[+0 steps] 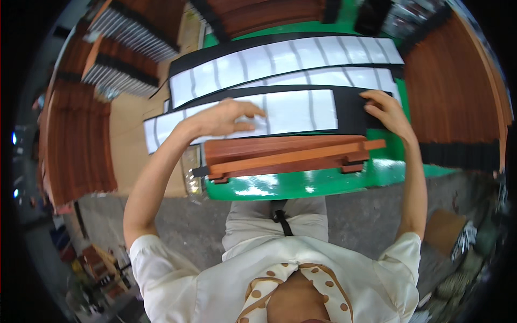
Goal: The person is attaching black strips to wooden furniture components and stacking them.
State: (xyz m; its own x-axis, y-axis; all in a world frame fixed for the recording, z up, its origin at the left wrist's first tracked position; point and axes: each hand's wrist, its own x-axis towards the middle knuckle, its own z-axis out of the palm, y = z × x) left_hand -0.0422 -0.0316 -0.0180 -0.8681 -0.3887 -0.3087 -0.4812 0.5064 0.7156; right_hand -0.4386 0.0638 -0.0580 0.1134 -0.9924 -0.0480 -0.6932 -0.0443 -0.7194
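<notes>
A long black strip with a white panel (301, 111), crossed by thin grey lines, lies across the table in front of me. My left hand (229, 117) is over the middle of this panel, fingers apart and slightly bent, holding nothing. At the strip's bare black right end, my right hand (389, 110) has its fingertips by the edge, thumb and forefinger apart. Two similar white-panelled strips (285, 60) overlap behind it. Nearer to me, a reddish-brown wood-grain piece (285, 148) lies with a lighter brown bar (301, 158) across it.
Tall stacks of wood-grain pieces stand at the left (81, 140) and right (458, 91), with more boards (269, 16) at the back. The green table surface (291, 185) has a glossy covering. Cardboard (134, 145) lies at its left; a cardboard box (446, 231) sits on the floor.
</notes>
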